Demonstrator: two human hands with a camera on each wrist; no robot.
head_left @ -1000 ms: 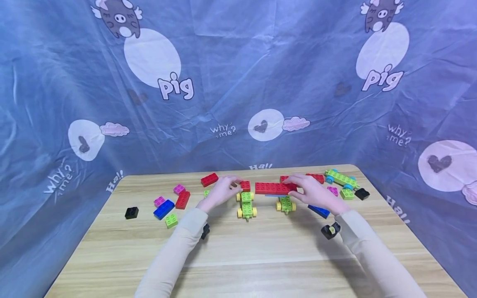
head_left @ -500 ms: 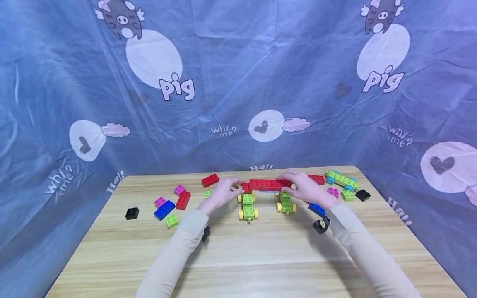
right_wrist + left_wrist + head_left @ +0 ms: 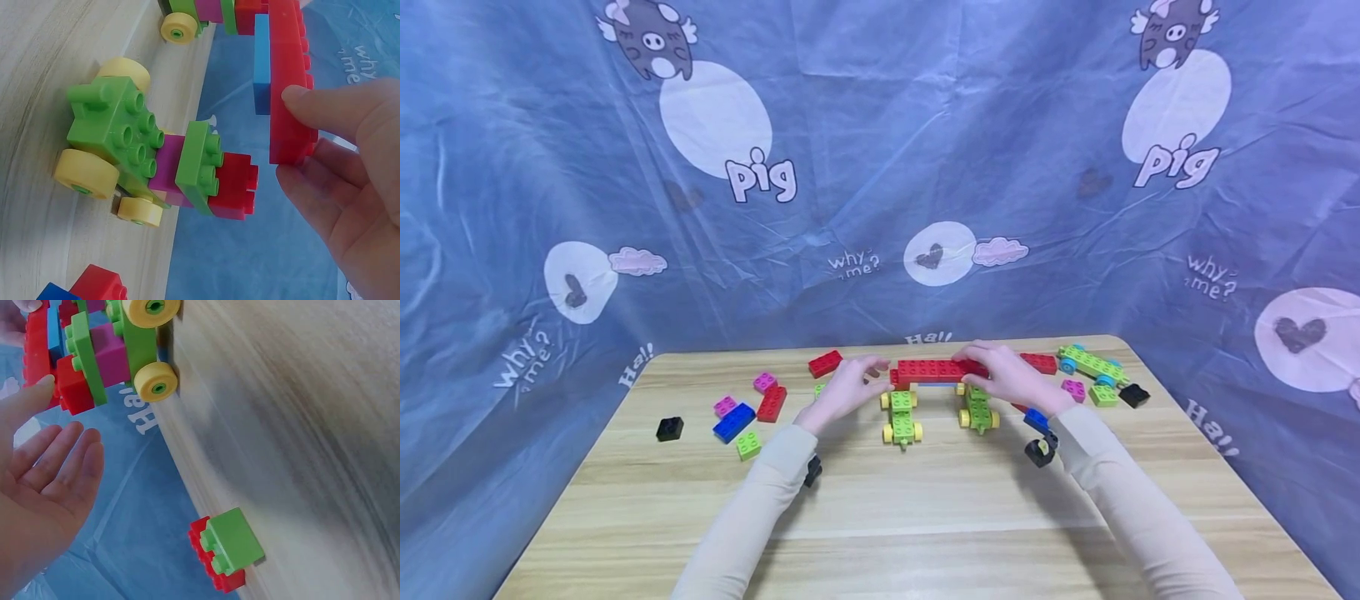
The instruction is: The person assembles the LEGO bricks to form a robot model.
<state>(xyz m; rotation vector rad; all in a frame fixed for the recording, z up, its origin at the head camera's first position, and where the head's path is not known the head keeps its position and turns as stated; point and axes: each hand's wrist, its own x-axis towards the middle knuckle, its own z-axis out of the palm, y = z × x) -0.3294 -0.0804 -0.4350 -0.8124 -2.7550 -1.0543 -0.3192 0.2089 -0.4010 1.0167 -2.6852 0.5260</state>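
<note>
My right hand pinches the right end of a long red brick, thumb on one side and fingers on the other. A blue brick sits against the underside of the long brick. Its left end lies over the small red brick topping the left stack on a green wheeled base. The right wheeled base carries magenta, green and red bricks; a gap separates its red top brick from the long brick. My left hand has extended fingers, thumb tip right at the left stack's red brick.
Loose bricks lie at left, among them a black brick, a blue brick and a red brick. At the back right stands a green base with blue wheels, near another black brick. A patterned blue cloth hangs behind the table.
My right hand has carried the long red brick leftward, so its left end now overlaps the left stack's top. My left hand has stayed beside that stack.
</note>
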